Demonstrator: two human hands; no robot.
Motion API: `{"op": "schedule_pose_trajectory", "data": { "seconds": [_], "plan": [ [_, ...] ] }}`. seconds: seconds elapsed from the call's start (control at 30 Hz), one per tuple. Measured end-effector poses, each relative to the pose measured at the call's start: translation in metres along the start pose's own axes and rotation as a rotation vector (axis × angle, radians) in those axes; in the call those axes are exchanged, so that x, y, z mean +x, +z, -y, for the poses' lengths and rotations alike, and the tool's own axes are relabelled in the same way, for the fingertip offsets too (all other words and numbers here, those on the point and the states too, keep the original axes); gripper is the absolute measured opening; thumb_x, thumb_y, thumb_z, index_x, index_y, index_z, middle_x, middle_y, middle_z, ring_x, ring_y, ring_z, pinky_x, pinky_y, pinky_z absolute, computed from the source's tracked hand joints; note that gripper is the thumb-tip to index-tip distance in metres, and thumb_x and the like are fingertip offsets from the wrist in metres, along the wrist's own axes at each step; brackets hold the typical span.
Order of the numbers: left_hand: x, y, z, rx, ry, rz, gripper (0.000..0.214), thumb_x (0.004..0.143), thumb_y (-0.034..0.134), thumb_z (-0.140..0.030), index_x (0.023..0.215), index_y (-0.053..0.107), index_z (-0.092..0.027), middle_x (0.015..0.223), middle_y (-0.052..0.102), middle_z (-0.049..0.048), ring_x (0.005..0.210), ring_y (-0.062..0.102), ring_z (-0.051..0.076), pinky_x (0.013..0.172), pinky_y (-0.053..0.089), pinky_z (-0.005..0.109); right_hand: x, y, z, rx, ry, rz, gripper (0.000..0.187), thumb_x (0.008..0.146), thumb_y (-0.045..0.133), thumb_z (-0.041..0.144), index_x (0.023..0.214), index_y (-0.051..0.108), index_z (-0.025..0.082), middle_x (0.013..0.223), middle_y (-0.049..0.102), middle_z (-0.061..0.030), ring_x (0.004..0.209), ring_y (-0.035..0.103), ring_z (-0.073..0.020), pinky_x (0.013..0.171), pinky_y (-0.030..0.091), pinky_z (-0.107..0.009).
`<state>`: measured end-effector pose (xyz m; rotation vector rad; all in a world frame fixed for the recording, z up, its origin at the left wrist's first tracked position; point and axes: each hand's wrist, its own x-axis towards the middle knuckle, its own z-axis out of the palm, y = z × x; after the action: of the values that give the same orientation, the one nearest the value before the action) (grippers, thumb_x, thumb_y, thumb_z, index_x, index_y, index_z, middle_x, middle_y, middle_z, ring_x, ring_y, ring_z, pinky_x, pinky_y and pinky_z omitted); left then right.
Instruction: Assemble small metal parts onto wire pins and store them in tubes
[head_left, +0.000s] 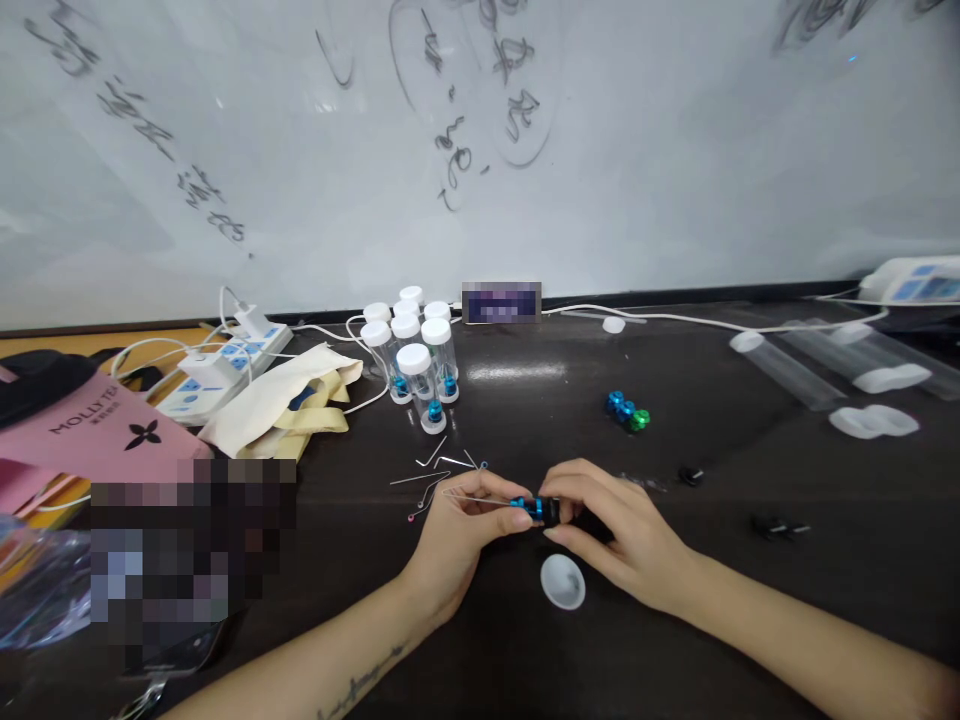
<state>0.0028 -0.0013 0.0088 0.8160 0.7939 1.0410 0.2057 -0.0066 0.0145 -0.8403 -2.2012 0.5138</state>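
Observation:
Over the dark table, my left hand (457, 535) pinches the blue end of a small blue-and-black cylindrical part (537, 510) between thumb and fingers. The fingers of my right hand (630, 530) are closed on its black end. A thin metal wire (480, 498) runs left from the blue end, across my left fingers. Just below the hands lies a small white cap (562, 582), hollow side up. Several thin bent metal wires (431, 480) are scattered beyond my left hand. Small blue and green metal parts (626, 409) sit farther back on the right.
Several clear tubes (420, 385) with white lids stand at the back left, blue parts inside. Empty clear tubes (791, 370) and white caps (874, 420) lie right. Black pieces (780, 527) are nearer. Left are a power strip (225, 370), cloth bag (274, 400) and pink cup (97, 415).

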Motion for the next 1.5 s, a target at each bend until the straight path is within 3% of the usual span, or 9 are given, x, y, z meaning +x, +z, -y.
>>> {"op": "schedule_pose_trajectory", "data": {
  "seconds": [0.1,0.5,0.7,1.5],
  "plan": [
    [-0.0003,-0.0001,0.0001,-0.001,-0.005,0.000,0.019,0.060,0.086,-0.016,0.074,0.074,-0.017,0.075,0.075,0.0022,0.071,0.067,0.014,0.076,0.049,0.026,0.0000,-0.0016,0.0002,0.012,-0.007,-0.002,0.023,0.097,0.050,0.026,0.119,0.052,0.019,0.103,0.059,-0.0096,0.075,0.058,-0.0157,0.067,0.052,-0.031],
    [0.0002,0.0001,-0.0003,-0.008,-0.010,0.001,0.018,0.061,0.085,-0.015,0.075,0.074,-0.016,0.076,0.075,0.0023,0.071,0.069,0.014,0.075,0.050,0.026,0.0019,-0.0032,-0.0001,0.023,-0.013,0.029,0.033,0.103,0.034,0.040,0.114,0.056,0.017,0.102,0.058,-0.0100,0.075,0.058,-0.0168,0.069,0.050,-0.034],
    [-0.0002,0.0011,0.0002,-0.023,-0.005,-0.001,0.018,0.060,0.085,-0.014,0.074,0.074,-0.016,0.074,0.075,0.0019,0.069,0.069,0.013,0.074,0.051,0.025,-0.0013,-0.0024,-0.0020,0.020,-0.018,-0.020,0.038,0.103,0.032,0.043,0.120,0.054,0.017,0.102,0.057,-0.0100,0.076,0.058,-0.0170,0.068,0.050,-0.033],
    [0.0007,-0.0003,0.0022,-0.010,-0.005,-0.003,0.018,0.060,0.085,-0.014,0.075,0.074,-0.015,0.074,0.075,0.0024,0.069,0.069,0.012,0.074,0.050,0.023,-0.0035,-0.0027,-0.0037,0.030,-0.017,-0.036,0.046,0.103,0.026,0.046,0.116,0.059,0.016,0.101,0.058,-0.0104,0.075,0.058,-0.0174,0.066,0.049,-0.034]
  ]
}}
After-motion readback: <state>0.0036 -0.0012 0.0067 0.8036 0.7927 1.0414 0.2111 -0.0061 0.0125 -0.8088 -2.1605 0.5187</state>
